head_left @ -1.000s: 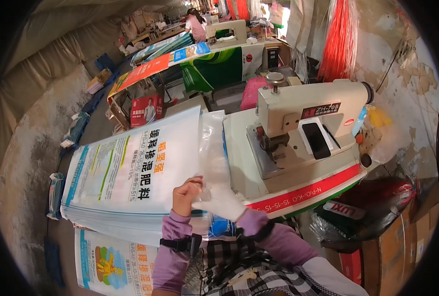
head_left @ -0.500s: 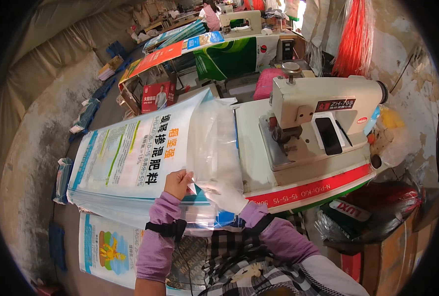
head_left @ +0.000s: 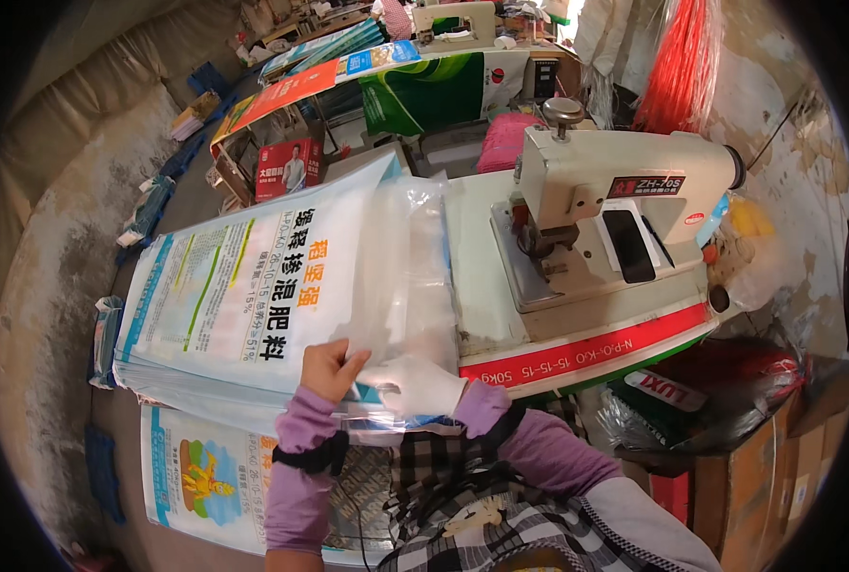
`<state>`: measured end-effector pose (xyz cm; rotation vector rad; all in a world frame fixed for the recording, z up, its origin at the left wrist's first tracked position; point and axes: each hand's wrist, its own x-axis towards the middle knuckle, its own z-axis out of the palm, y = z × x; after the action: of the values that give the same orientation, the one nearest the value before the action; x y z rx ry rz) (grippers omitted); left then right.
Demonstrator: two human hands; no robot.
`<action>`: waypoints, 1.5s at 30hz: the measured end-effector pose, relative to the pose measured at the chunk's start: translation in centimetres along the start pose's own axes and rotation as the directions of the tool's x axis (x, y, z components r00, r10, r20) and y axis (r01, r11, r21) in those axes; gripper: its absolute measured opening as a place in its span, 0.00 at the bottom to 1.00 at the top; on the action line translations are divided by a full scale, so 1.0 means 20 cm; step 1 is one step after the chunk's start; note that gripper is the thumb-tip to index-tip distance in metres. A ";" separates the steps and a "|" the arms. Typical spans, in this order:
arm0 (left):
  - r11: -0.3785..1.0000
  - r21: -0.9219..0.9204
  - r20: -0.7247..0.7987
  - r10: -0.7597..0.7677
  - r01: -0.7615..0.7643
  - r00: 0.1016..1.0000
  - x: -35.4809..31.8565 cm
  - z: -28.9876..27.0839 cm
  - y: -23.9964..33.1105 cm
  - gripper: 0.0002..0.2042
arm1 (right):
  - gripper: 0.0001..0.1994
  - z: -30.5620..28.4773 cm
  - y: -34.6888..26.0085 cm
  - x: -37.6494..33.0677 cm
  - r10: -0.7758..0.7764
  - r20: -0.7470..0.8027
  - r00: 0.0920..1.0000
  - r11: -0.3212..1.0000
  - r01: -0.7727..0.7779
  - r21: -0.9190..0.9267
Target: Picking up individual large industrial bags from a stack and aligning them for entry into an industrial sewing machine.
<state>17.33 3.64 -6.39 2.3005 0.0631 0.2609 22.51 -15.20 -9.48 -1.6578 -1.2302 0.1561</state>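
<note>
Head view | my bare left hand (head_left: 331, 370) curls by the sack (head_left: 219, 286)'s near edge, gloved right hand (head_left: 419, 389) half-closed at the clear liner (head_left: 422, 276); can't tell if either pinches | sack atop pile, left of sewing machine (head_left: 603, 181) | liner protrudes, mouth looks unstitched

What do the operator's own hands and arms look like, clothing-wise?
Left hand bare; right hand in a white glove. Purple sleeves on both forearms, each with a black strap near the wrist. Whitish sleeve higher on the right arm.
</note>
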 end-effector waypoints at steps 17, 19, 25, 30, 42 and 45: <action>0.809 0.549 -0.162 -0.142 0.209 0.977 -1.01 -0.20 0.33 0.03 | 0.32 -0.32 0.41 0.06 0.285 -0.542 0.791 0.953 -0.296 0.069; 0.808 0.495 -0.272 -0.206 0.320 0.940 -0.97 -0.18 0.34 0.03 | 0.32 -0.30 0.36 0.01 0.305 -0.681 0.666 0.924 -0.381 0.041; 0.815 0.428 -0.367 -0.239 0.391 0.899 -1.01 -0.14 0.30 0.07 | 0.28 -0.38 0.05 0.05 -0.172 -0.766 0.620 0.696 -0.474 -0.540; 0.839 0.377 -0.422 -0.221 0.392 0.879 -1.04 -0.14 0.25 0.11 | 0.16 -0.45 0.29 0.04 -0.309 -0.300 0.902 0.724 0.019 -0.690; 0.923 0.322 -0.210 -0.147 0.210 0.967 -1.36 -0.12 -0.03 0.10 | 0.17 -0.58 0.18 0.26 -0.413 0.134 0.901 0.652 0.396 -0.646; 0.949 0.242 -0.628 -0.007 0.204 0.778 -1.69 -0.63 -0.69 0.13 | 0.09 -0.31 -0.09 0.31 -0.332 0.466 0.820 0.826 0.491 -0.275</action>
<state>-17.83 17.75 -14.02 2.3930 0.6091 1.0110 28.00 -14.39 -2.44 -1.6773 -2.0271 -0.0325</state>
